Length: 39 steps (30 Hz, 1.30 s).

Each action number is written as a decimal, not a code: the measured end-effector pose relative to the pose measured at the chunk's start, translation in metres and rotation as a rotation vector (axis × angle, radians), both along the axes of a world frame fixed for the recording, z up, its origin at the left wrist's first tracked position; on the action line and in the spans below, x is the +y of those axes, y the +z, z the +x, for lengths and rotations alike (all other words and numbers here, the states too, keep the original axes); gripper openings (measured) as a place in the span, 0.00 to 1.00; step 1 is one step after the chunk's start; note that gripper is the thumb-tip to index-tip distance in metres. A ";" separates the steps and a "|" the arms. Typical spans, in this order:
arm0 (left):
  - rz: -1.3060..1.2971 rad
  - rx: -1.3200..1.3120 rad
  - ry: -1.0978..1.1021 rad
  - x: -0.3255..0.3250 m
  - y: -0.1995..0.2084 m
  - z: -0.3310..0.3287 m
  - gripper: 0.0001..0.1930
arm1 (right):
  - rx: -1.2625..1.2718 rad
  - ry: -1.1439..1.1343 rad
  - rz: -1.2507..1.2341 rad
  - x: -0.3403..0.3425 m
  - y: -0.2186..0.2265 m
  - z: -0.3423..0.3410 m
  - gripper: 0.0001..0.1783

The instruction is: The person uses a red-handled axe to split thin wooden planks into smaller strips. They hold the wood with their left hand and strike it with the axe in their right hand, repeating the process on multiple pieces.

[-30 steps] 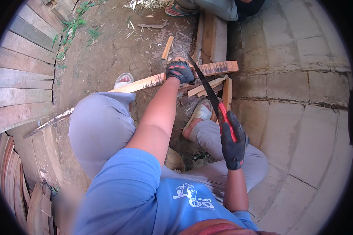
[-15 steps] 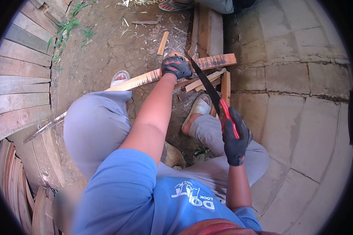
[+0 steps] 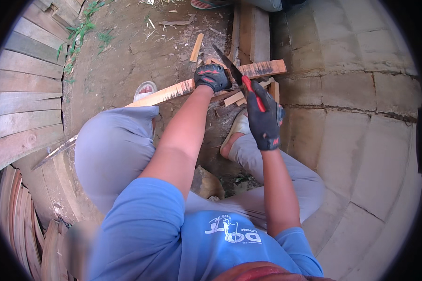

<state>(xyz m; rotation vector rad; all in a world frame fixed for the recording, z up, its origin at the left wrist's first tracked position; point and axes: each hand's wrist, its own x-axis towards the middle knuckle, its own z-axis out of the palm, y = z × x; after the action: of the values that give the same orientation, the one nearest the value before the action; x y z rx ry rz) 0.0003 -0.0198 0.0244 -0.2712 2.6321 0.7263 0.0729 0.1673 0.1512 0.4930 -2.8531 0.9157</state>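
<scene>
A long wooden plank (image 3: 262, 69) lies slantwise before me, its edge marked with dark streaks. My left hand (image 3: 212, 77), in a black and red glove, is closed over the plank's middle and presses on it. In my right hand (image 3: 266, 114), gloved alike, is a hand saw (image 3: 233, 65) with a red handle, my fingers wrapped round it. The dark blade crosses the plank just right of my left hand, its tip pointing away from me. How deep the teeth sit in the wood cannot be made out.
Under the plank are several offcuts (image 3: 237, 97) and a beam (image 3: 253, 35) running away from me. A loose stick (image 3: 197, 48) lies on the dirt ground. A block wall (image 3: 347, 89) stands at right, stacked boards (image 3: 21, 105) at left. Another person's sandalled foot (image 3: 211, 3) shows at the top.
My right hand has pushed the saw forward and to the left, so the blade now reaches farther past the plank. My left hand stays on the plank.
</scene>
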 end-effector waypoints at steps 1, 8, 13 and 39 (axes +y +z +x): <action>0.007 -0.014 0.014 0.000 -0.003 0.004 0.36 | -0.075 -0.036 -0.039 -0.006 -0.007 -0.008 0.16; -0.013 0.020 0.040 0.001 -0.015 0.001 0.37 | -0.133 -0.022 -0.251 0.000 -0.020 -0.034 0.17; -0.026 0.031 0.034 0.002 -0.004 0.001 0.36 | -0.020 -0.001 -0.060 -0.007 -0.012 -0.024 0.18; -0.052 0.208 0.073 -0.002 -0.053 0.002 0.31 | -0.074 0.009 -0.021 -0.106 -0.103 -0.126 0.24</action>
<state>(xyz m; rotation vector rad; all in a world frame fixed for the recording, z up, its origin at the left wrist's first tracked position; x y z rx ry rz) 0.0028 -0.0213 -0.0289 -0.3242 2.8544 0.7469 -0.0527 0.0614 0.0482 0.4793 -2.9059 0.9844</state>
